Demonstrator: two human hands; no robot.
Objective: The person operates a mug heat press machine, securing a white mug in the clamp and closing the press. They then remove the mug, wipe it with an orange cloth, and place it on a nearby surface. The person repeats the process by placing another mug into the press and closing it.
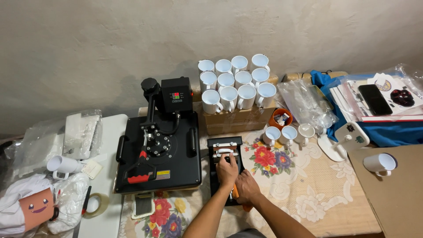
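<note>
A small black mug press point(225, 147) sits on the floral tablecloth point(304, 185) in front of me, with a white mug clamped in its top. My left hand point(227, 169) rests on the press with fingers curled at the mug's handle. My right hand point(246, 188) is closed around the orange-handled lever at the near end of the press. A large black flat heat press point(158, 145) with a red-tipped handle stands directly to the left.
Several white mugs point(233, 83) stand on cardboard boxes point(240, 120) at the back. Three more mugs point(288, 134) sit right of the mug press, another point(380, 163) on a brown board. Tape roll point(96, 205), plastic bags and a phone point(374, 99) lie at the sides.
</note>
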